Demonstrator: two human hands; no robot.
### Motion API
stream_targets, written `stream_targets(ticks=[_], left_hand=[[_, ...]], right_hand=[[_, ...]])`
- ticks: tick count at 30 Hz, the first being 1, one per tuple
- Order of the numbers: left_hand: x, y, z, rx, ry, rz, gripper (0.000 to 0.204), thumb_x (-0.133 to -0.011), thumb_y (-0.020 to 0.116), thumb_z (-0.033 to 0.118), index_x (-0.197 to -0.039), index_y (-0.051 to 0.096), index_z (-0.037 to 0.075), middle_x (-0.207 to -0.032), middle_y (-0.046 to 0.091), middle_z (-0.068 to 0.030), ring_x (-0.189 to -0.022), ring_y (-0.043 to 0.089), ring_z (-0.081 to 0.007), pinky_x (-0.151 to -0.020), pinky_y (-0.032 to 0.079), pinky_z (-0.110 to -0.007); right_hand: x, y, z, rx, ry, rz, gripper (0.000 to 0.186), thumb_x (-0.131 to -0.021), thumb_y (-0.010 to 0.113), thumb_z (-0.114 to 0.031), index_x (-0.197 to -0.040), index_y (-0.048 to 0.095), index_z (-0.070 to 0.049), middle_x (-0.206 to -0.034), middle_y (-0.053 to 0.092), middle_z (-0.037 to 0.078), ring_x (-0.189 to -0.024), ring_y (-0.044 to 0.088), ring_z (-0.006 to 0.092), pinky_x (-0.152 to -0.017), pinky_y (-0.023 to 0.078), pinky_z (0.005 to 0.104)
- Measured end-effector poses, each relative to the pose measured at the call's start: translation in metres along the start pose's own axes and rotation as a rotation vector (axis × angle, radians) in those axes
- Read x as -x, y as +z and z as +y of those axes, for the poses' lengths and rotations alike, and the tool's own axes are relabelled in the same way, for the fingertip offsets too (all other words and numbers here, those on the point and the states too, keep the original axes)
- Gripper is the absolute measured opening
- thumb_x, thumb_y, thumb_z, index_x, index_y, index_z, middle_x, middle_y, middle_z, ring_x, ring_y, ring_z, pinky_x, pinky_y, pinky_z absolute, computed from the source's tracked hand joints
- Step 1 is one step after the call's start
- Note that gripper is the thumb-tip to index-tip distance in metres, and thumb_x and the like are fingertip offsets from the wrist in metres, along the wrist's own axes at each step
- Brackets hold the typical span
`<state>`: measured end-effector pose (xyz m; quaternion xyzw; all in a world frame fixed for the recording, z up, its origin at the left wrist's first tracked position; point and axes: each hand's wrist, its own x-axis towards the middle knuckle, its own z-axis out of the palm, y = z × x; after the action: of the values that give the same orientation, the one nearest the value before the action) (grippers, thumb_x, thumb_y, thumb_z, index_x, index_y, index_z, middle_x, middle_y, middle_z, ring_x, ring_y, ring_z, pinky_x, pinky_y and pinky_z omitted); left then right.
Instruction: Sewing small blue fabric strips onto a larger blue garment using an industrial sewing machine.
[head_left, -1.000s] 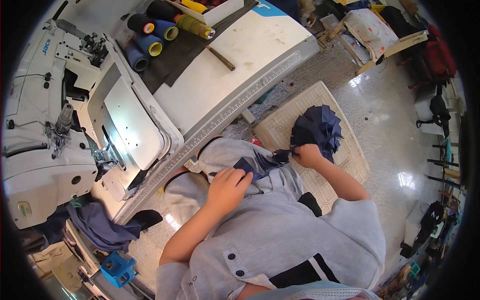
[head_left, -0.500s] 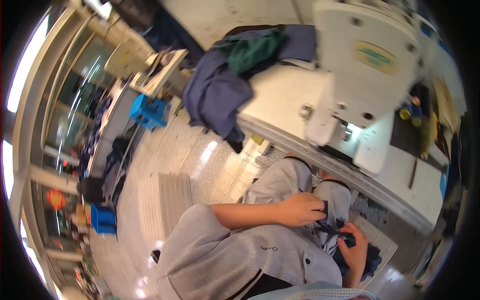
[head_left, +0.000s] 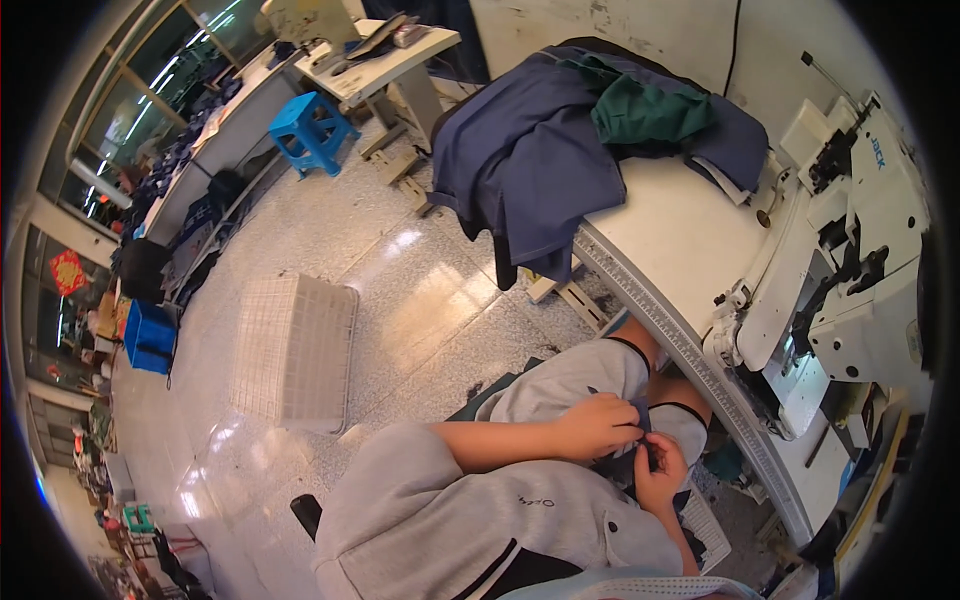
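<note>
Over my lap, my left hand [head_left: 600, 425] is closed with its fingertips pinching a small piece of dark blue fabric [head_left: 642, 410]. Close against it, my right hand [head_left: 662, 468] pinches the same fabric from below and to the right, thumb and fingers bent. Part of the fabric hangs down between the hands; the rest is hidden behind them and my sleeve. To the right of both hands stands a white sewing machine [head_left: 870, 290] on a pale worktable [head_left: 665, 240], with a measuring scale along its front edge.
Dark blue garments [head_left: 530, 140] and a green cloth [head_left: 650, 110] lie heaped on the table's far left end. A white plastic crate [head_left: 295, 350] stands on the floor to my left. Farther off are a blue stool [head_left: 308, 130], a blue bin [head_left: 150, 335] and another worktable [head_left: 400, 65].
My hands have come together, the right one moving up to the left one at the fabric. The view has shifted, so the sewing machine now appears farther right and the garment heap shows more fully.
</note>
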<state>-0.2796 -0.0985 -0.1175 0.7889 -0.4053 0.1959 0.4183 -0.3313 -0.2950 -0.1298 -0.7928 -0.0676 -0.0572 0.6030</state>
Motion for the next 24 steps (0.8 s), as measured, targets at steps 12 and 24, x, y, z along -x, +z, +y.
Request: stream_targets(ticks=[12, 24], left_hand=[[0.109, -0.012, -0.071, 0.238, -0.409, 0.041, 0.029, -0.092, 0.062, 0.034, -0.103, 0.067, 0.008, -0.111, 0.063, -0.013, -0.106, 0.058, -0.0321, -0.096, 0.042, -0.044], [0.394, -0.145, -0.207, -0.675, -1.626, 0.353, 0.032, -0.082, 0.069, 0.022, -0.107, 0.064, 0.001, -0.109, 0.061, -0.0231, -0.102, 0.06, -0.0394, -0.089, 0.049, -0.047]], right_hand=[[0.003, 0.014, 0.073, 0.389, 0.167, -0.386, 0.014, -0.076, 0.067, 0.005, -0.09, 0.066, 0.001, -0.089, 0.063, 0.012, -0.08, 0.064, 0.0246, -0.07, 0.05, 0.0306], [-0.157, 0.076, -0.048, 0.766, -0.476, -0.399, 0.033, -0.072, 0.075, -0.013, -0.101, 0.065, -0.004, -0.116, 0.06, 0.015, -0.106, 0.058, 0.0375, -0.092, 0.047, 0.0451]])
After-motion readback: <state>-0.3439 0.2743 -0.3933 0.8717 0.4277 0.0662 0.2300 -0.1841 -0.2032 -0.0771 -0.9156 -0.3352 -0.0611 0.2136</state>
